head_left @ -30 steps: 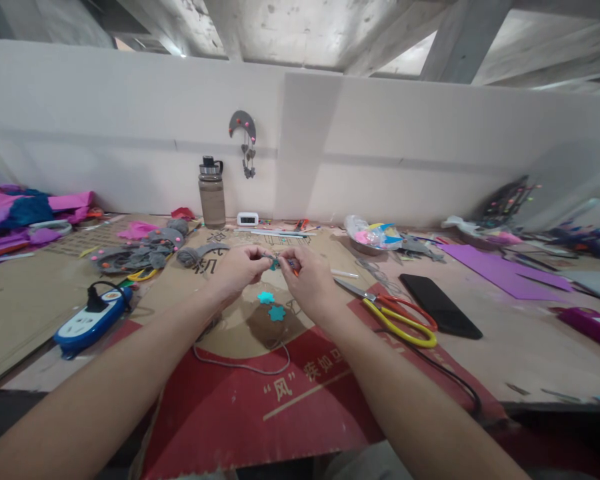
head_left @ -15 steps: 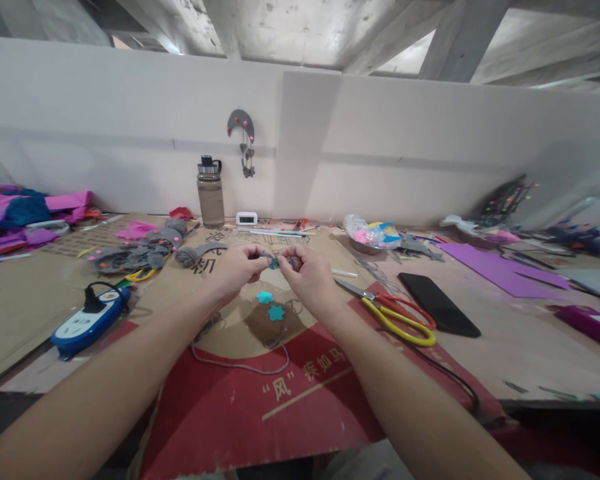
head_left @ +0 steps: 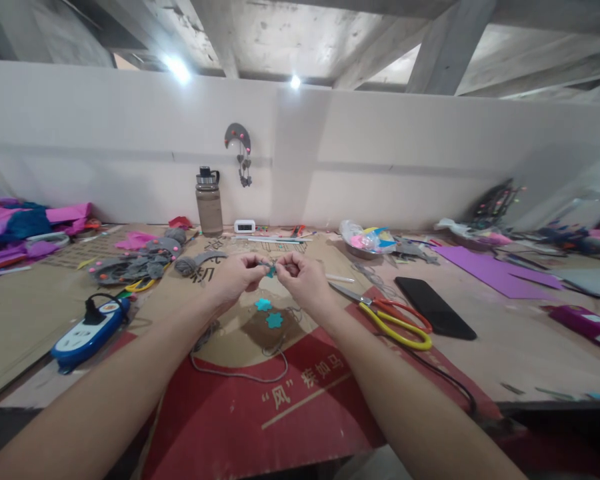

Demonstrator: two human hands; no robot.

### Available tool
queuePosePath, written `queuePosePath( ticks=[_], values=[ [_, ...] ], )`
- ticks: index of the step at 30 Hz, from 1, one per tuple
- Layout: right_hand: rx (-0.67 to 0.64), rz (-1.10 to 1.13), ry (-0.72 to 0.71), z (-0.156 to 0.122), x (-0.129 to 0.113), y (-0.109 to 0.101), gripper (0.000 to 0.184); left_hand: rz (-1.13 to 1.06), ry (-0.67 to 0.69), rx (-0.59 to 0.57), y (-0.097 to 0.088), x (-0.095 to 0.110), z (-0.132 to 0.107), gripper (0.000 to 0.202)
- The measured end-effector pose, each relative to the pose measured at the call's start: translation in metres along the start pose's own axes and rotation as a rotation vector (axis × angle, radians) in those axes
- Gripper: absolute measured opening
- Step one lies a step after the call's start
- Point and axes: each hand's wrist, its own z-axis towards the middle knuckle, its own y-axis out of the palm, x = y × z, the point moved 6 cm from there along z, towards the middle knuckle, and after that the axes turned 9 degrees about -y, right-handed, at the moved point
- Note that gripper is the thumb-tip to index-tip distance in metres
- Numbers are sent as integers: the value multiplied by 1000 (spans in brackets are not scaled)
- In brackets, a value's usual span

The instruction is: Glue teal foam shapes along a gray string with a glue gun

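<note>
My left hand (head_left: 242,277) and my right hand (head_left: 300,277) meet above the cardboard, fingertips pinched close together. Between them shows a small teal piece (head_left: 271,271), gripped by my left fingers and mostly hidden. My right thumb and forefinger are pinched beside it; whatever they hold is too small to make out. Just below the hands lie two teal flower-shaped cutouts, an upper one (head_left: 263,305) and a lower one (head_left: 274,321). Grey yarn (head_left: 240,371) loops over the cardboard (head_left: 220,420) nearer to me.
Scissors (head_left: 397,327) and a black phone (head_left: 434,307) lie at right. A blue-and-white power strip (head_left: 90,333) sits at left. Behind stand a water bottle (head_left: 209,203), a small white clock (head_left: 245,227) and a bowl (head_left: 367,250) of scraps. A grey moon ornament (head_left: 237,137) hangs on the wall.
The view has tilted up slightly, so things sit lower in the picture. My hands stay pinched together, with the fingertips shifted a little around the teal piece.
</note>
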Motion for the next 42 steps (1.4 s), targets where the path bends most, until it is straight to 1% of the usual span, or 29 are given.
queuePosePath(
  ticks=[4, 11, 16, 23, 30, 33, 37, 39, 40, 42],
  values=[
    [-8, 26, 18, 1, -2, 1, 14, 7, -26, 28, -3, -4, 2, 22],
    [-21, 103, 44, 2, -6, 3, 13, 36, -21, 11, -4, -3, 1, 25],
    [-29, 137, 65, 4, -4, 3, 15, 20, -28, 6, -4, -3, 1, 25],
    [12, 136, 92, 6, -1, -1, 16, -33, -27, -48, -2, -1, 3, 31],
    [-3, 167, 111, 7, 1, -1, 18, -114, -27, -97, -2, -1, 2, 36],
    [3, 167, 112, 7, 1, -2, 17, -143, -27, -111, 0, 1, 1, 35],
    [35, 169, 121, 7, 1, -5, 15, -118, -62, -116, -1, 0, -1, 29],
    [53, 180, 124, 8, 1, -8, 16, -102, -74, -94, -5, -2, 1, 28],
    [57, 182, 123, 8, 2, -9, 16, -93, -77, -64, -9, -4, 3, 27],
    [61, 175, 118, 10, 3, -11, 16, -57, -82, 41, -21, -9, 7, 24]
  ],
)
